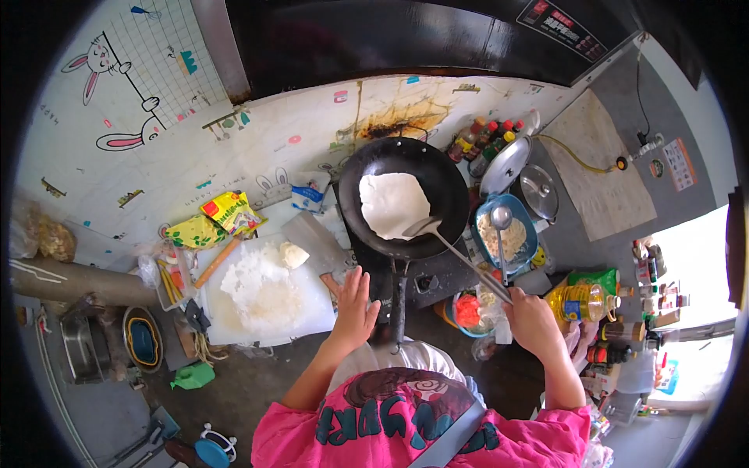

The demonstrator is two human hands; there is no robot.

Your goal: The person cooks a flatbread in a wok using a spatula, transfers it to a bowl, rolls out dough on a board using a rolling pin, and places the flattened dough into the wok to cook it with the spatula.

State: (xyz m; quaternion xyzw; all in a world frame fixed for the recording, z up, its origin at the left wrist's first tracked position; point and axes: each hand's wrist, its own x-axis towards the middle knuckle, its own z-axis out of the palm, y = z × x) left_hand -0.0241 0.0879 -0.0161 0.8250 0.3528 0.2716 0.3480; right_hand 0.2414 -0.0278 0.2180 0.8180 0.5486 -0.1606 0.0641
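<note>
A black wok (pixel 450 175) sits on the stove, with a flat white sheet of dough (pixel 394 204) lying in it. My right hand (pixel 532 318) is closed round the long handle of a metal spatula (pixel 424 226), whose head touches the dough's lower right edge. My left hand (pixel 355 308) is raised with its fingers apart, left of the wok handle (pixel 399 300), holding nothing. Beyond its fingertips lies a cleaver (pixel 316 242) beside a lump of dough (pixel 294 255) on the floured white board (pixel 312 310).
Right of the wok are a blue bowl (pixel 534 242) with a ladle in it, a lidded pot (pixel 538 191), sauce bottles (pixel 488 140) and an oil bottle (pixel 581 303). A rolling pin (pixel 218 263) and yellow packets (pixel 234 213) lie at the left.
</note>
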